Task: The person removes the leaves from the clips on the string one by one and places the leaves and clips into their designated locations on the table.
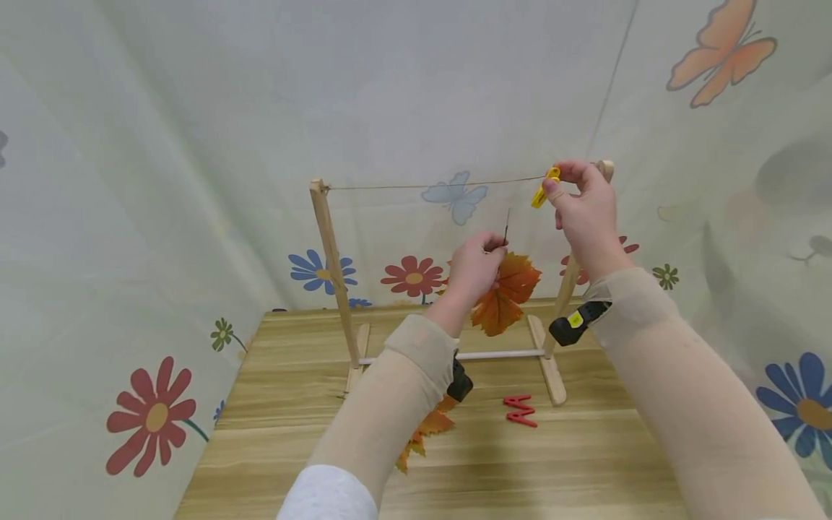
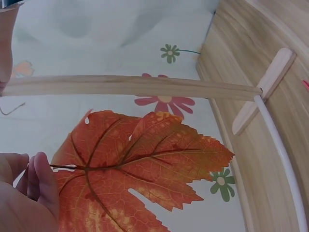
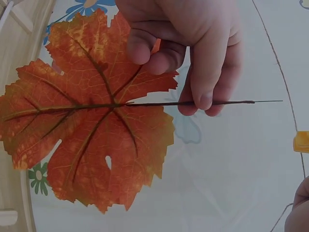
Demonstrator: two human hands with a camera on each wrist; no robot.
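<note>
My left hand pinches the thin dark stem of an orange-red artificial leaf between thumb and fingers. The leaf's blade hangs below the hand, and the bare stem end points up toward the string. At the string's right end, my right hand pinches a yellow clothespin with thumb and forefinger. The clothespin overlaps the string there, close to the right post. In the right wrist view, the stem tip stops short of the string, and only a bit of my right hand shows.
A wooden frame with a left post and a white bottom rod stands on the wood-grain table. Red clothespins lie in front of it. Another orange leaf is partly hidden beneath my left forearm. A flower-printed cloth hangs behind.
</note>
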